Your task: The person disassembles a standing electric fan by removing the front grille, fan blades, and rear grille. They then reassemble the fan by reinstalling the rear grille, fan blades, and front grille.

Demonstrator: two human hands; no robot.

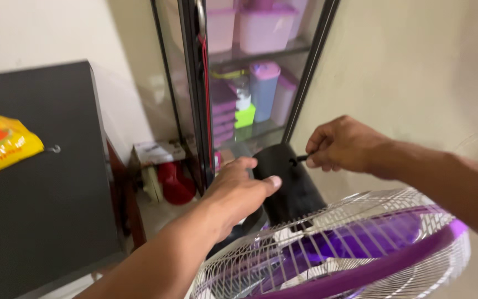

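A fan with a white wire grille (360, 249) and a purple rim lies tilted in front of me, its black motor housing (289, 182) pointing away. My left hand (239, 191) rests on the near side of the housing, fingers curled over it. My right hand (341, 145) pinches a small dark tool or knob (300, 159) at the top of the housing.
A glass-door cabinet (195, 99) with pink and blue plastic containers stands behind the fan. A dark cupboard top (40, 210) at left carries a yellow packet (1, 143). A red object (175, 185) sits on the floor. A beige wall is at right.
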